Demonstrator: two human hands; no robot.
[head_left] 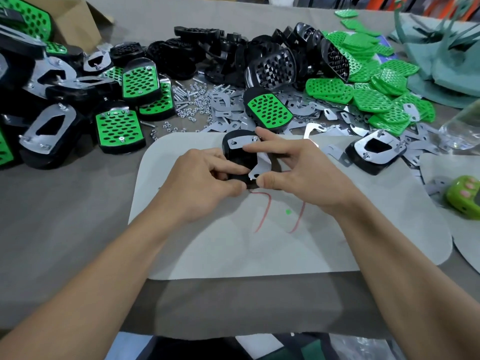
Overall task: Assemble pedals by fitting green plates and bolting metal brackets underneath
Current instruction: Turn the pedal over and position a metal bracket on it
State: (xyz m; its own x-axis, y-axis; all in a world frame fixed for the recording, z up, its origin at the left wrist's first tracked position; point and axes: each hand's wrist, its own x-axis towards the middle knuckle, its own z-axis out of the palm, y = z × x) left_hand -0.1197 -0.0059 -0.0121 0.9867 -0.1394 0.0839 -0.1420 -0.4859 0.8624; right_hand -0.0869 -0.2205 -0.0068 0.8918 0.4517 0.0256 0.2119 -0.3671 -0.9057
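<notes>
Both hands [205,183] [298,167] gripping black pedal [240,158], cardboard box [78,22] holding pedals

grey table [65,216] (white mat [233,250] on top)

Nearer to us than our grip on the pedal [240,162], the pale mat [233,245] lies open. Beyond it, loose brackets [223,110] and a green-plated pedal [268,109] crowd close; assembled pedals [78,105] block its left, another pedal [374,153] its right.
</notes>
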